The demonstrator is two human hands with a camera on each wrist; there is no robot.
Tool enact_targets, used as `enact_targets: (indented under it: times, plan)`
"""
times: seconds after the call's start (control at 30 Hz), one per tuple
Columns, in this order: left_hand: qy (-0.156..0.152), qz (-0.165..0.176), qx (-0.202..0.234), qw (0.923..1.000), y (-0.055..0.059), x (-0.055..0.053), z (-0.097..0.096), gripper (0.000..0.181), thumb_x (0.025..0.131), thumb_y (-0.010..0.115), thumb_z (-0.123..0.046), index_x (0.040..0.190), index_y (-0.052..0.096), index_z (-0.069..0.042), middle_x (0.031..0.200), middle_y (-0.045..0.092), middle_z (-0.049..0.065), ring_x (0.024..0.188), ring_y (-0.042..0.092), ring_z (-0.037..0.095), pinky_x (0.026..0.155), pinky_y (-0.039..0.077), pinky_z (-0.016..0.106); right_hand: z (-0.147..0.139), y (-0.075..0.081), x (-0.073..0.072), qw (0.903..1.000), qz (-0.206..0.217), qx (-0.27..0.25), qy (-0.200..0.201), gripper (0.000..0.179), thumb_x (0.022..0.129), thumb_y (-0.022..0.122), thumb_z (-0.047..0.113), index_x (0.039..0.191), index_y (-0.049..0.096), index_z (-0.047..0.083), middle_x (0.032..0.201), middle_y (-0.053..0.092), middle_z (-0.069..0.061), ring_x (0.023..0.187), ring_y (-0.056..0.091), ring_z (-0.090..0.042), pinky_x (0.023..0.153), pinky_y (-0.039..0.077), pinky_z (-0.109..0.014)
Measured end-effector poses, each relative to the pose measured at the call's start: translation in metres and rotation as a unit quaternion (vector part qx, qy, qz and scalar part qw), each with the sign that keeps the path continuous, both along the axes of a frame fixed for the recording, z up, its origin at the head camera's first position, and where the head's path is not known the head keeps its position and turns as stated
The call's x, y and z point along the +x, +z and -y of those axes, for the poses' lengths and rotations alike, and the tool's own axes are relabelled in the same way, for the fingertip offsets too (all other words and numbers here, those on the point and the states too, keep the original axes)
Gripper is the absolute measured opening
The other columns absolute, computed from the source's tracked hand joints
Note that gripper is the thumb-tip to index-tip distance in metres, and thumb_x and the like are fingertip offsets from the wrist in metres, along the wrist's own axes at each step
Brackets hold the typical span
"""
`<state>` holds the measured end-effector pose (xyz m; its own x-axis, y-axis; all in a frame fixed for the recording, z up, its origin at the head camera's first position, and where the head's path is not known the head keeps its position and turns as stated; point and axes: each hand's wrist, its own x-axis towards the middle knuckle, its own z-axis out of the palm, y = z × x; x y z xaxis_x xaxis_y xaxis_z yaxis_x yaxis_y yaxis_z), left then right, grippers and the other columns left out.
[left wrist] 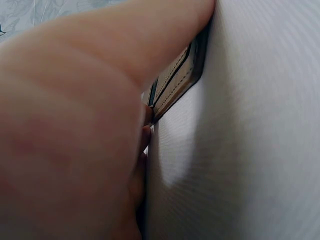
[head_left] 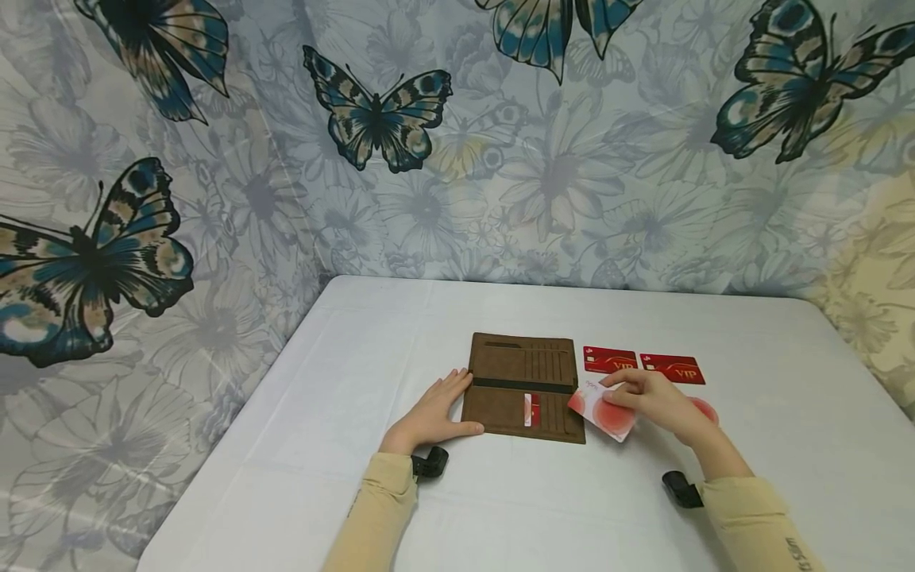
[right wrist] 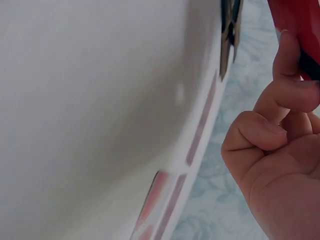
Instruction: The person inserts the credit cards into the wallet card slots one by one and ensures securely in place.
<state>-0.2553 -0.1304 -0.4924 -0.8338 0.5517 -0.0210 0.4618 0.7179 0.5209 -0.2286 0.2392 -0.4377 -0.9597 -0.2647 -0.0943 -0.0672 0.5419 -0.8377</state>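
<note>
White tabletop [head_left: 286,477] stretches wide on the left, up to the left hand [head_left: 432,409], whose fingers and thumb are spread, fingertips at the brown wallet's [head_left: 500,409] left edge and thumb at its near corner; in the left wrist view the palm hides most of the wallet. The wallet lies open in the middle, its dark fold running left to right, a red-and-white insert [head_left: 534,410] showing in its near half. Just beside its right edge, the right hand [head_left: 661,405] pinches a pink-and-white card [head_left: 611,417], long axis slanting from far left to near right, one corner towards the wallet. Beyond lie two red VIP cards [head_left: 672,369], the left one partly covered; a pink card [head_left: 706,410] shows only partly behind the right hand.
</note>
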Motion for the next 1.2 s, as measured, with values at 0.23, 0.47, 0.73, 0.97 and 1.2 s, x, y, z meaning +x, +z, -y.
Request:
enact_targets:
  times: [0.23, 0.47, 0.73, 0.97, 1.2]
  plan:
    - [-0.001, 0.000, 0.002, 1.0000, -0.001, 0.000, 0.000, 0.091, 0.081, 0.063, -0.054, 0.148, 0.022, -0.008, 0.153, 0.014, 0.006, 0.139, 0.007, 0.016, 0.112, 0.005, 0.033, 0.016, 0.000, -0.004, 0.9999, -0.008, 0.010, -0.005, 0.039, 0.085, 0.068, 0.029, 0.112, 0.062, 0.000, 0.080, 0.064, -0.004, 0.079, 0.053, -0.020, 0.066, 0.045, -0.030]
    - [-0.002, 0.002, 0.000, 1.0000, -0.001, 0.000, 0.000, 0.092, 0.081, 0.062, -0.055, 0.148, 0.021, -0.007, 0.153, 0.014, 0.006, 0.139, 0.006, 0.016, 0.112, 0.004, 0.033, 0.030, -0.004, -0.009, 0.9998, -0.012, 0.016, -0.006, 0.034, 0.085, 0.068, 0.025, 0.107, 0.064, -0.001, 0.079, 0.065, -0.003, 0.077, 0.056, -0.019, 0.065, 0.047, -0.029]
    - [-0.005, -0.002, 0.009, 0.9999, 0.000, 0.000, 0.000, 0.092, 0.081, 0.063, -0.055, 0.147, 0.022, -0.006, 0.153, 0.015, 0.007, 0.139, 0.007, 0.018, 0.112, 0.006, 0.035, 0.042, -0.004, -0.009, 0.9991, -0.020, 0.030, -0.020, 0.031, 0.084, 0.069, 0.022, 0.105, 0.064, 0.000, 0.076, 0.063, -0.002, 0.073, 0.053, -0.018, 0.062, 0.044, -0.030]
    - [-0.004, -0.001, 0.006, 1.0000, 0.000, 0.001, 0.000, 0.092, 0.081, 0.063, -0.055, 0.147, 0.022, -0.006, 0.153, 0.015, 0.007, 0.139, 0.007, 0.017, 0.112, 0.006, 0.034, 0.048, -0.004, -0.009, 0.9993, -0.025, 0.021, -0.020, 0.026, 0.084, 0.068, 0.015, 0.104, 0.063, -0.002, 0.073, 0.062, -0.002, 0.070, 0.053, -0.017, 0.059, 0.043, -0.029]
    - [-0.003, -0.003, 0.005, 1.0000, 0.000, 0.001, 0.000, 0.092, 0.081, 0.063, -0.054, 0.147, 0.023, -0.006, 0.153, 0.015, 0.007, 0.139, 0.007, 0.017, 0.112, 0.006, 0.034, 0.052, -0.007, -0.010, 0.9990, -0.033, 0.018, -0.026, 0.024, 0.084, 0.068, 0.012, 0.102, 0.063, -0.003, 0.072, 0.061, -0.002, 0.067, 0.053, -0.017, 0.054, 0.044, -0.026]
